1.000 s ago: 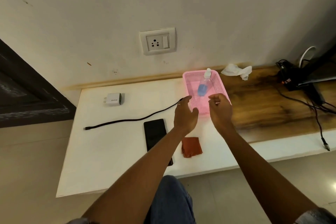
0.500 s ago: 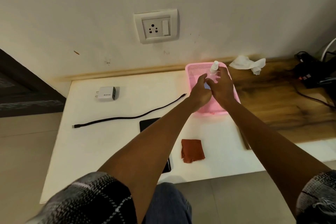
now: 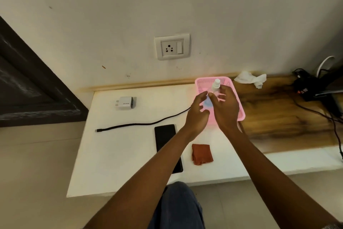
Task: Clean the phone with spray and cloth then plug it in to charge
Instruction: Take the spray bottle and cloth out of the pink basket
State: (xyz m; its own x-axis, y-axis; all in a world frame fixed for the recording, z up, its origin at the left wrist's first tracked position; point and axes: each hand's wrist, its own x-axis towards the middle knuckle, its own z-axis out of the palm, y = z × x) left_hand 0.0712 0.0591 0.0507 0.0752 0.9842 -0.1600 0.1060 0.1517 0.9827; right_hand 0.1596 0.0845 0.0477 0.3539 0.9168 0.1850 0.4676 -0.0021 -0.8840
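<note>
- Ahead of you stands a pale, off-white wall [image 3: 185, 2], lightly scuffed, with a few small dark marks.
- A white socket plate [image 3: 172, 46] with a switch sits on that wall, above the bench.
- Your bench [image 3: 118, 154] has a white top on the left; its right part [image 3: 278, 113] is dark-streaked wood grain.
- A light wooden strip [image 3: 148, 84] runs along the wall where the bench meets it.
- To your left you see a dark panelled frame [image 3: 27, 89], slanting across the view.
- Below the bench edge lies a pale tiled floor [image 3: 37, 182].
- At the far right, black cables [image 3: 315, 110] and dark gear rest on the wood.
- The light is soft and warm.
</note>
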